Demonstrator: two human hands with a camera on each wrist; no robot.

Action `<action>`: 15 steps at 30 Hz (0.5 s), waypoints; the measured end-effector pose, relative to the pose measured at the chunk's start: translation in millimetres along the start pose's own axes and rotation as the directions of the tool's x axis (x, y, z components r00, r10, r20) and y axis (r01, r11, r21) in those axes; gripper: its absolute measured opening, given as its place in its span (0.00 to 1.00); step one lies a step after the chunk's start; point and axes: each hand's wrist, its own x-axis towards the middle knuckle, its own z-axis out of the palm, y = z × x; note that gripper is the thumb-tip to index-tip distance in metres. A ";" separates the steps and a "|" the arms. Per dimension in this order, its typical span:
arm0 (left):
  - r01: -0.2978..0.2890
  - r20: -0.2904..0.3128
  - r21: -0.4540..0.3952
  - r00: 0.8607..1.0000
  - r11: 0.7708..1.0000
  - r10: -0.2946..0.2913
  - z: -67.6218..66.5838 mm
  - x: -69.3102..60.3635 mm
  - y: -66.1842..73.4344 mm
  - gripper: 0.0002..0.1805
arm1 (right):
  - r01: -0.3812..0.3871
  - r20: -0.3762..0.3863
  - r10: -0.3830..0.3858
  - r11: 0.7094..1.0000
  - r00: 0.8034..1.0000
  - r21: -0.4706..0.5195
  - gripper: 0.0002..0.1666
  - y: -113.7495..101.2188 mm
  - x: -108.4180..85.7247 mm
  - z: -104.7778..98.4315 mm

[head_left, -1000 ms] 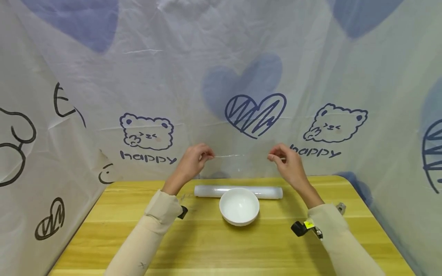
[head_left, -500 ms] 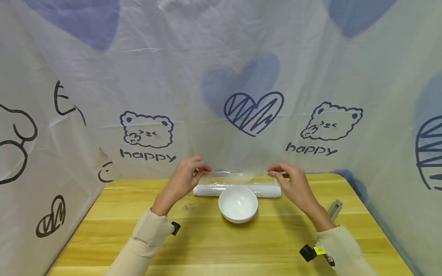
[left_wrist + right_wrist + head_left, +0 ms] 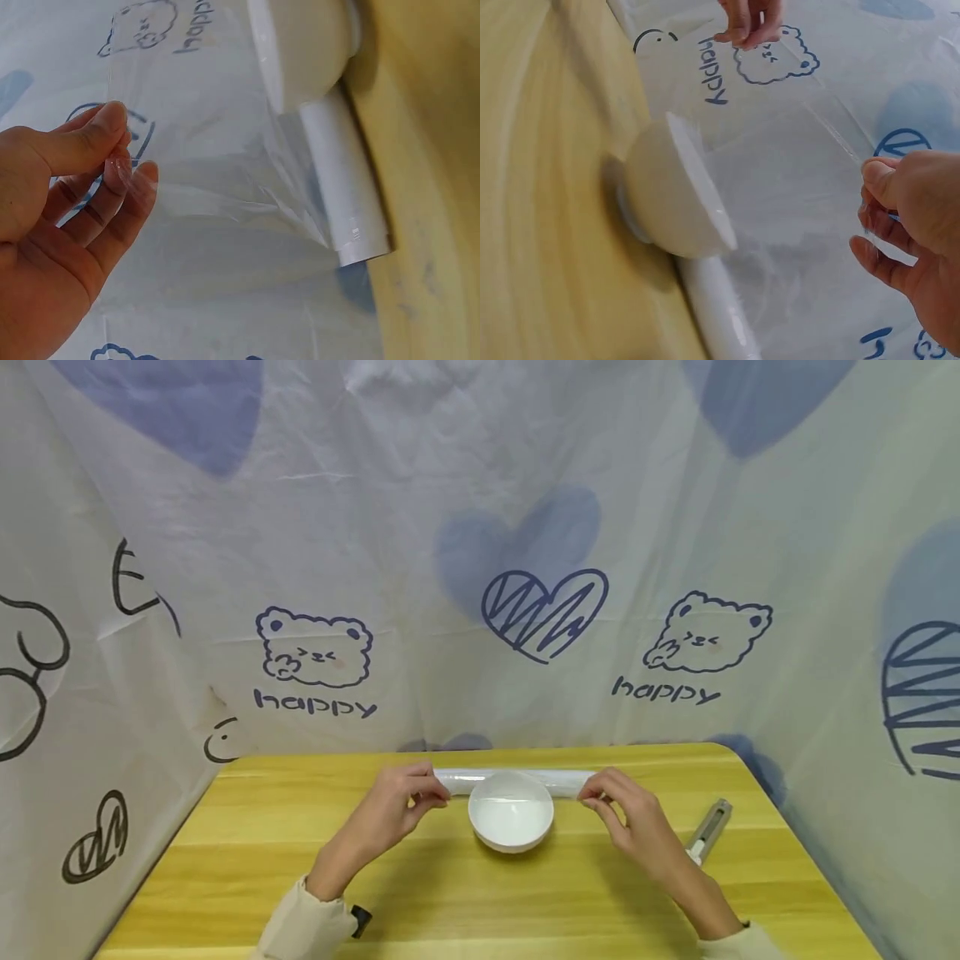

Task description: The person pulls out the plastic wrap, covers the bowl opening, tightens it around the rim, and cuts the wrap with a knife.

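A clear sheet of cling film (image 3: pixel 217 150) stretches between my two hands and runs back to the roll (image 3: pixel 341 180) on the table. My left hand (image 3: pixel 397 802) pinches one corner between thumb and fingertips, left of the white bowl (image 3: pixel 512 827). On the bowl's right side my right hand (image 3: pixel 630 814) pinches the other corner. In the head view the film's front edge crosses above the bowl's opening. Both wrist views show the film raised above the bowl's rim. The bowl stands upright in front of the roll and hides part of it.
A grey utility knife (image 3: pixel 708 831) lies on the wooden table (image 3: pixel 480 910), right of my right hand. Behind the table hangs a pale printed cloth (image 3: pixel 420 568) with hearts and bears.
Both hands have come down and toward me, drawing the cling film from behind the roll to over the bowl. The bowl and roll stay in place. The utility knife is now more visible.
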 end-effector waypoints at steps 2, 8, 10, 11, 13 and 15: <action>0.000 0.021 0.009 1.000 1.000 0.000 4.2 -7.0 1.6 0.10 | 0.020 -0.001 -0.020 1.000 1.000 0.012 0.13 -1.4 -8.2 3.1; -0.019 0.075 0.070 0.997 0.997 0.014 20.1 -26.2 5.1 0.09 | 0.055 0.007 -0.055 0.998 0.998 0.043 0.18 -5.5 -25.5 8.0; -0.041 0.093 0.088 0.995 0.995 0.033 25.9 -32.8 5.5 0.08 | 0.054 0.007 -0.055 0.998 0.998 0.042 0.23 -6.5 -29.4 9.0; -0.051 0.102 0.098 0.994 0.994 0.041 29.0 -35.4 5.8 0.08 | 0.057 0.009 -0.057 0.997 0.998 0.043 0.23 -6.4 -31.5 9.3; -0.060 0.116 0.125 0.992 0.990 0.046 34.3 -39.7 6.5 0.07 | 0.067 0.023 -0.068 0.996 0.997 0.051 0.23 -5.9 -35.5 10.1; -0.063 0.115 0.164 0.992 0.984 0.045 38.0 -42.0 6.6 0.07 | 0.082 0.043 -0.085 0.994 0.995 0.065 0.20 -4.6 -38.5 11.1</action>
